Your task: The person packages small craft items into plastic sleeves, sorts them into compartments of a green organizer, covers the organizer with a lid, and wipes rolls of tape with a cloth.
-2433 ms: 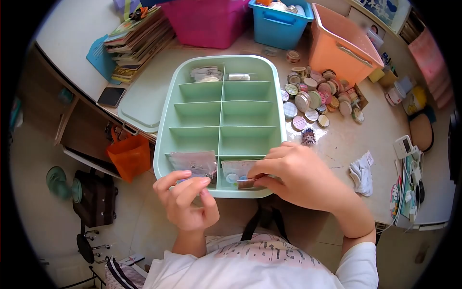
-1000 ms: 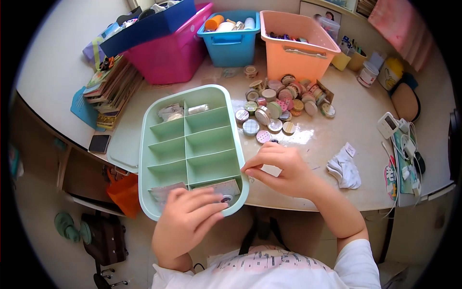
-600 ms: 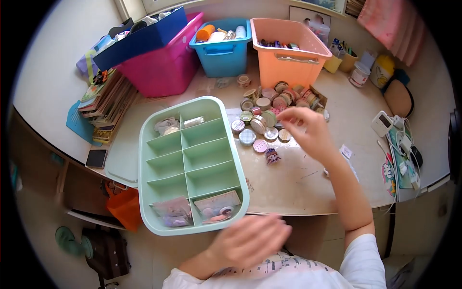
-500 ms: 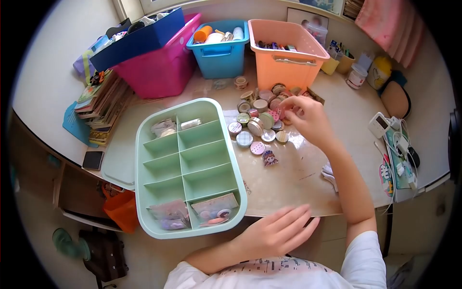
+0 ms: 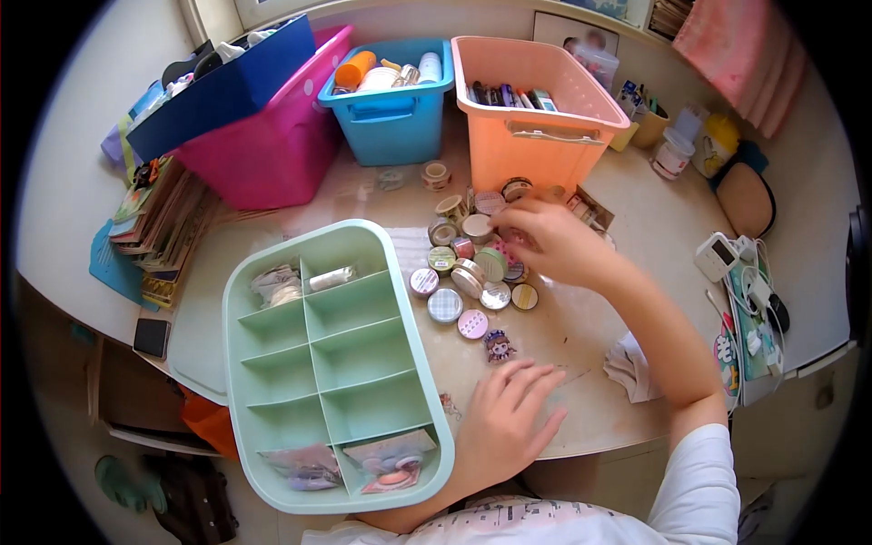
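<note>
Over the table [image 5: 590,418], with the green divided box [image 5: 363,350] at left and the orange bin [image 5: 513,159] behind, the left hand [image 5: 510,422] has come forward since earlier, loosely spread, nothing seen in it. The right hand [image 5: 549,241] curls over the tape rolls [image 5: 468,277]; its fingertips are hidden, so its hold I cannot tell. A small figure [image 5: 499,346] lies nearby.

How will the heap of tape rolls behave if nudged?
The tape rolls probably shift loosely, since some sit tilted against others. Those tilted ones may roll, being round. Flat ones, like the blue checked roll, should slide instead, the desk looking glossy.
</note>
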Demonstrator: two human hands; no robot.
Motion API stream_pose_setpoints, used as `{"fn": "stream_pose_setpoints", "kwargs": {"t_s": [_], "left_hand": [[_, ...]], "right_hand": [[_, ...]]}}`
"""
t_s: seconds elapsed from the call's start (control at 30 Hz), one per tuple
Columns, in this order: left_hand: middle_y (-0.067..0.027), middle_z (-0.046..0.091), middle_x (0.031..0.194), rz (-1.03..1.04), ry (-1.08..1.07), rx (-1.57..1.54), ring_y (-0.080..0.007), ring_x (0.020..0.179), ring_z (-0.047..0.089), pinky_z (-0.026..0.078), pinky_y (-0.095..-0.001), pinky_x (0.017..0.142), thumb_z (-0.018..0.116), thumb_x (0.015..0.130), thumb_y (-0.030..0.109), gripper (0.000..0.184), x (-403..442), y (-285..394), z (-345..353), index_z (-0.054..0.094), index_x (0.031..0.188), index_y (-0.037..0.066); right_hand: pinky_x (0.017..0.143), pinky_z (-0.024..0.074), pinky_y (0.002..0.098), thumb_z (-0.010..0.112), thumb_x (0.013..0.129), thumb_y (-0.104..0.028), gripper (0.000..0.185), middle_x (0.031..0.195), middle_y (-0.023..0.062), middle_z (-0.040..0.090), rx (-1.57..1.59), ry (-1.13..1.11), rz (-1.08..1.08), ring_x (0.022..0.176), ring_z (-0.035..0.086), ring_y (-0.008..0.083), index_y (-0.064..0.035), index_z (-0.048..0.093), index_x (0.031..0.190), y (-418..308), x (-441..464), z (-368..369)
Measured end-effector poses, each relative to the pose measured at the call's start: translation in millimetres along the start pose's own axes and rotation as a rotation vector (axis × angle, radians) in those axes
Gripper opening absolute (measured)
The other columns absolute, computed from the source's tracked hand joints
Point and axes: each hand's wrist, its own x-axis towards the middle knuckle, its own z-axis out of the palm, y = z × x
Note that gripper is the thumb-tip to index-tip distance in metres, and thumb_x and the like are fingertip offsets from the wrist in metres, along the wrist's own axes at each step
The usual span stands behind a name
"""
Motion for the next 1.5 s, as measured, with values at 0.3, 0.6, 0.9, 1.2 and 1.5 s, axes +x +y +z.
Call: {"fn": "stream_pose_setpoints", "kwargs": {"t_s": [0.3,0.6,0.9,1.2,1.5], "left_hand": [[-0.0093,0.066,0.132,0.011,-0.095,0.074,-0.0315,0.128,0.058,0.047,-0.0452,0.102,0.079,0.091,0.026,0.043,1.3,-1.0,1.7,0.070,0.129,0.008],[-0.0090,0.068,0.129,0.002,-0.075,0.086,-0.0305,0.128,0.059,0.046,-0.0438,0.102,0.079,0.091,0.026,0.040,-2.6,-2.3,4.3,0.071,0.126,0.008],[-0.0087,0.068,0.127,0.002,-0.068,0.091,-0.0304,0.126,0.060,0.046,-0.0433,0.101,0.079,0.091,0.024,0.036,-2.9,-2.1,0.8,0.073,0.123,0.008],[-0.0077,0.069,0.125,-0.007,-0.048,0.051,-0.0310,0.126,0.061,0.046,-0.0435,0.101,0.081,0.088,0.020,0.035,-1.0,-2.1,0.6,0.074,0.120,0.008],[-0.0070,0.072,0.121,0.135,-0.048,0.063,-0.0259,0.117,0.067,0.049,-0.0419,0.095,0.081,0.086,0.017,0.036,-2.9,-1.9,5.7,0.073,0.120,0.008]], "right_hand": [[0.105,0.0489,0.0487,0.073,0.090,-0.009,0.027,0.114,0.0090,0.074,-0.011,0.133,-0.034,0.116,0.062,0.0336,-0.0079,0.075,0.117,-18.7,3.4,4.9],[0.093,0.0554,0.0423,0.068,0.094,-0.002,0.025,0.118,0.0149,0.072,0.179,0.036,0.030,0.108,0.067,0.0342,-0.0058,0.072,0.118,-8.9,49.9,15.3],[0.104,0.0493,0.0540,0.080,0.087,-0.018,0.062,0.141,0.0129,0.063,-0.175,-0.203,0.091,0.127,0.057,0.0374,-0.0229,0.061,0.146,10.6,171.2,90.3],[0.106,0.0424,0.0513,0.086,0.083,-0.023,0.049,0.117,0.0087,0.075,-0.136,-0.208,-0.042,0.123,0.059,0.0311,-0.0219,0.072,0.130,17.5,161.3,72.7],[0.073,0.0555,0.0316,0.077,0.082,-0.006,0.040,0.110,0.0077,0.065,0.398,-0.081,0.111,0.098,0.064,0.0196,-0.0056,0.061,0.119,-69.8,-63.2,-61.9]]}}
